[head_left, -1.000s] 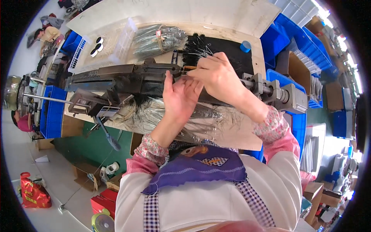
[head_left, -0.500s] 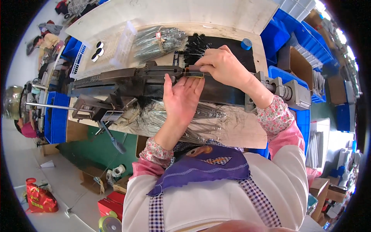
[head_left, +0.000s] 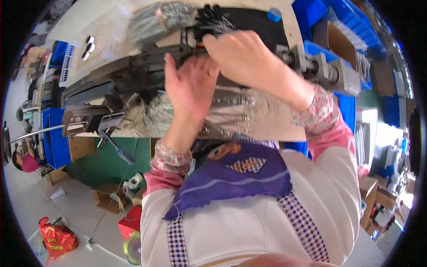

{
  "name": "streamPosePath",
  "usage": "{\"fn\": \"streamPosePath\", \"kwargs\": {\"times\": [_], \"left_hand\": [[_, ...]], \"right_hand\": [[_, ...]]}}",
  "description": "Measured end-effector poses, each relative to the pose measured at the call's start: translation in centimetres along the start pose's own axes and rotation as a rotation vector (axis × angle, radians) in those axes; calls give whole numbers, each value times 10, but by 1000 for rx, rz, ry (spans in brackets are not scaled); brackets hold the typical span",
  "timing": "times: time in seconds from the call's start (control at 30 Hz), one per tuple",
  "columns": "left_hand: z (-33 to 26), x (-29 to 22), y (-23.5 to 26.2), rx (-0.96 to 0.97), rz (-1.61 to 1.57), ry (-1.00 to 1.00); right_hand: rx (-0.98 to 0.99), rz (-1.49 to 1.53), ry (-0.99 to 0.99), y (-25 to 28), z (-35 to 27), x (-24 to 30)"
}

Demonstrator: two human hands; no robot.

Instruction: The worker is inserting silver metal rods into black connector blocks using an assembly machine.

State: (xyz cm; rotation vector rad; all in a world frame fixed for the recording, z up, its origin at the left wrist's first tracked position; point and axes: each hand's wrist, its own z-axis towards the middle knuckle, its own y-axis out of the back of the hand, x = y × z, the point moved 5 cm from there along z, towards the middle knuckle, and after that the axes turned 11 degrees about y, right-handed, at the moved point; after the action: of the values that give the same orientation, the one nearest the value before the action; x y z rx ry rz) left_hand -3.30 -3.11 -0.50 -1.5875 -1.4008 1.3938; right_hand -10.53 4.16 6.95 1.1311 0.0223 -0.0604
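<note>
Grip of the left hand [head_left: 191, 84] was spread wide, palm up and bare, the thumb well apart from the fingers, whose tips reached the middle of a dark metal machine [head_left: 151, 63]. To its right, the grip of the right hand [head_left: 244, 53] was bent inward, back of the hand upward, just beside the left fingertips; its own fingertips were mostly hidden, so whether they pinched anything could not be told.

At the far left, a red bag [head_left: 58, 240] stood on the floor, and a blue bin [head_left: 56, 140] stood beside the tabletop [head_left: 284, 124]. On the tabletop, a pale basket [head_left: 106, 54] held black-and-white round pieces [head_left: 89, 48]. The machine ran across in front of the basket, its left part blurred, and passed behind the left hand. A bundle of thin wires [head_left: 162, 21] lay beyond the machine; more silvery wires [head_left: 227, 104] lay on its near side, right of the left wrist. Black bristly pieces [head_left: 215, 20] lay on a black mat [head_left: 257, 22] beyond the right hand, with a blue round object [head_left: 274, 14] near the mat's right edge. Farther right stood a grey metal housing [head_left: 344, 80], then a cardboard box [head_left: 340, 42].
</note>
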Motion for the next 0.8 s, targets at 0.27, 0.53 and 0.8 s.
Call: {"fn": "streamPosePath", "kwargs": {"times": [0.27,0.53,0.8], "left_hand": [[2,-8,-1,-80,178,-28],[7,71,38,-252,155,138],[-122,14,60,139,1964,-597]], "right_hand": [[-80,-20,7,6,-21,10],[649,798,-76,-129,-120,137],[419,542,-204,-103,-148,71]]}}
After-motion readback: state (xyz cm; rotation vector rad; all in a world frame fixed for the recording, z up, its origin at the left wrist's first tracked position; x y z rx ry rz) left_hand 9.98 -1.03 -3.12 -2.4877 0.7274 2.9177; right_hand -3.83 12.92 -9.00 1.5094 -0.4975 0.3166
